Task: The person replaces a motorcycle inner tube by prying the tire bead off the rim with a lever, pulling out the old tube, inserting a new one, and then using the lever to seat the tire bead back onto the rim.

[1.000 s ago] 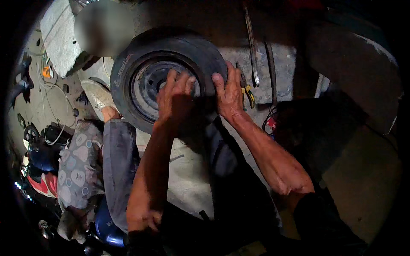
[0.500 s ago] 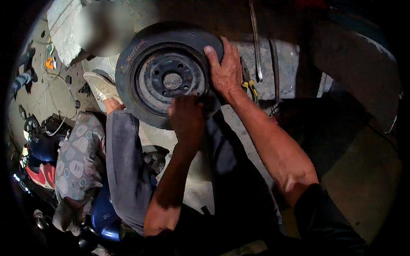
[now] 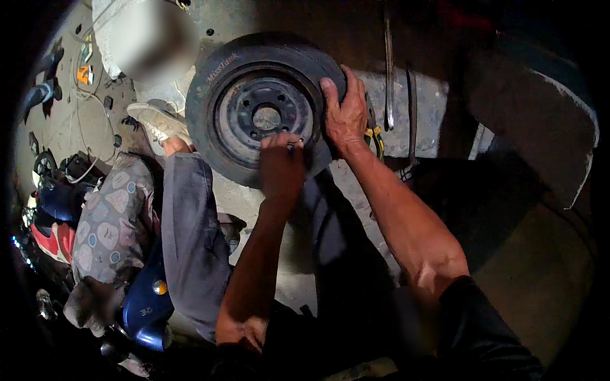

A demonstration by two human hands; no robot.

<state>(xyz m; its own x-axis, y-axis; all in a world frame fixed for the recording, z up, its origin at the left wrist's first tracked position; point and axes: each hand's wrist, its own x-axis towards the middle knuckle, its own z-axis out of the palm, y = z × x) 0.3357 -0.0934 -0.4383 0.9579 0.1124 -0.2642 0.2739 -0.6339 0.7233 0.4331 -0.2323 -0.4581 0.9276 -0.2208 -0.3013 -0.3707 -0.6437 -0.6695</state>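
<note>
A black tyre [image 3: 208, 117] on a dark steel rim [image 3: 239, 113] lies at my legs. My right hand [image 3: 347, 108] grips the tyre's right side, thumb on the sidewall and fingers curled round its outer edge. My left hand [image 3: 283, 162] is in shadow at the lower right of the rim, its fingers bent and close together near a tiny fitting; what they hold is too small to make out. Yellow-and-black pliers [image 3: 377, 141] lie just right of the tyre, partly hidden. Two long metal bars [image 3: 389, 76] rest farther right.
My pale shoe [image 3: 152, 120] is left of the tyre. A patterned cushion [image 3: 111, 216], blue vehicle panels [image 3: 140, 311] and loose cables [image 3: 95, 133] fill the left. A pale block [image 3: 105, 32] stands top left; a dark sheet [image 3: 534, 127] is at right.
My left hand has drawn back from the hub to the rim's lower right, uncovering the centre. My right hand moved up along the tyre's side, then slightly down. The view has shifted slightly.
</note>
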